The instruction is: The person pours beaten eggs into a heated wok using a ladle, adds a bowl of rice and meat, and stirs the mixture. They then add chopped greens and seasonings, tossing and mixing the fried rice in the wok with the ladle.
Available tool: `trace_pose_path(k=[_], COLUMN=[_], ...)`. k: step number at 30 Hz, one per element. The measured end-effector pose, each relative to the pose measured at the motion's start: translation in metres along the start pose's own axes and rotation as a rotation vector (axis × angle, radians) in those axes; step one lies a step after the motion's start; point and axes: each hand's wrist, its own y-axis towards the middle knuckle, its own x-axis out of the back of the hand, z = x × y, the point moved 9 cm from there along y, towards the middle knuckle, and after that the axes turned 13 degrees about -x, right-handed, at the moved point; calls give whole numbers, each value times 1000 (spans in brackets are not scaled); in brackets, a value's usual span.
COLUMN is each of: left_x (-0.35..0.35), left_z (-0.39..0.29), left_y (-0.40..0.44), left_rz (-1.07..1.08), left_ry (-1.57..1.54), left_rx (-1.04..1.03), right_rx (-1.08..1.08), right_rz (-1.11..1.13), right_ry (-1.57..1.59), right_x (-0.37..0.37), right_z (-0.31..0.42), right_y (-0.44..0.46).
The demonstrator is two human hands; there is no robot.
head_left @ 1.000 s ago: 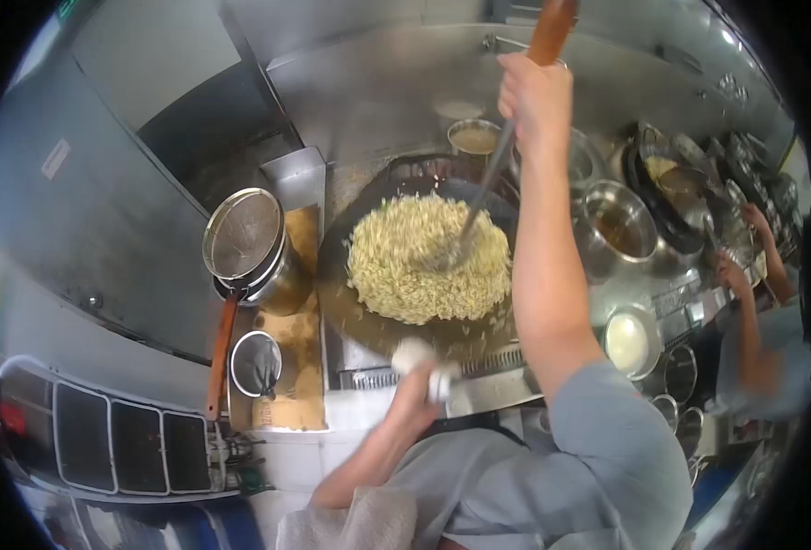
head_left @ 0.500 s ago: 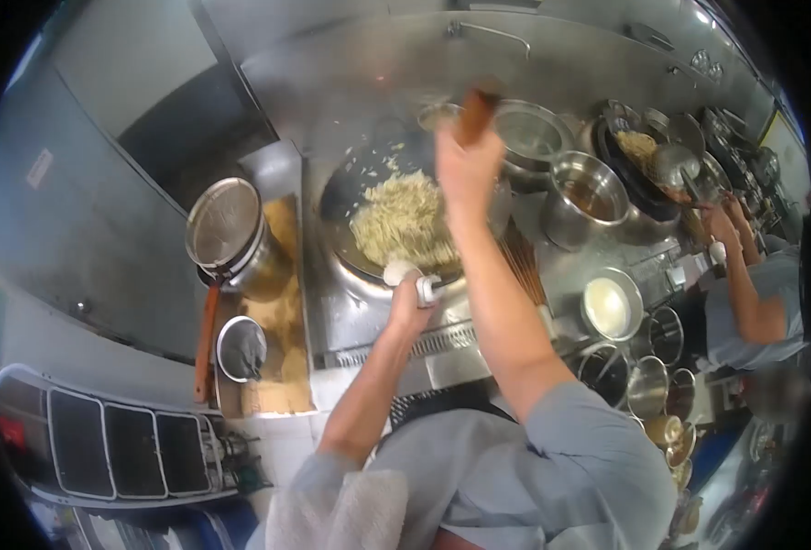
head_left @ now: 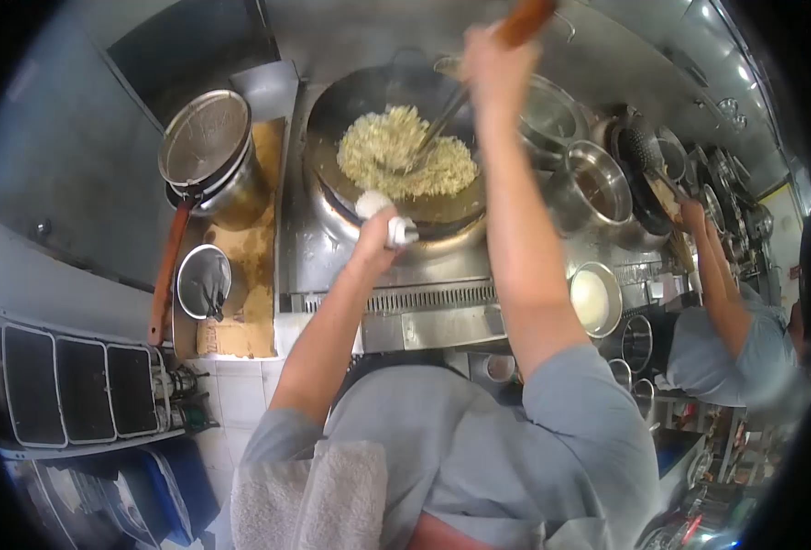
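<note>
A large dark wok (head_left: 337, 101) sits on the burner before me, with a mound of pale yellow, grainy food (head_left: 373, 142) that looks like fried rice. At the wok's near rim, my left hand (head_left: 376, 240) is closed around a folded white cloth (head_left: 372, 203). My right hand (head_left: 499, 73) is raised over the wok's right side, wrapped round the wooden handle (head_left: 526, 20) of a ladle (head_left: 444, 117). The ladle's metal shaft slants down to the left, and its head rests in the food, partly hidden by it.
To the left, a strainer (head_left: 206, 137) lies over a metal pot, beside a small metal container (head_left: 206, 275). Pots (head_left: 598, 183) and a bowl of whitish contents (head_left: 592, 301) stand at right. A co-worker's arm (head_left: 712, 266) reaches toward another wok further right.
The view has shifted. My right hand has moved up and to the right, and the ladle's shaft now shows in the food. The food has spread and settled; my left hand still grips the cloth.
</note>
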Motion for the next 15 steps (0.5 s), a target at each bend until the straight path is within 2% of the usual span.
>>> trace_pose_path(k=[1,3,4,5,7,9,10,13,15], left_x=[8,9,9,5,13,11,12,10,5], left_z=[8,7,9,4,11,8,10,9,-5], left_y=[17,10,4,8,0,7,7,4,3], left_rz=[90,15,19,22,11,19,31,126,63], left_ry=[5,46,68,78,103,110,113,173,161], left_rx=[-15,35,60,62,104,103,109,189,171], right_rx=[-209,-172,-200,-196,-115,-18,-151,-154,-68], right_rz=[95,163,161,212,354,253,302,91,139], right_ry=[328,203,83,299,325,238,252,117,246], right_x=[-12,-14,-6,0,19,12,-3,-27,-29], right_z=[-48,-34,0,-4,15,-31,-52,-22,6], right_y=[-6,28,27,49,28,1,10,61,92])
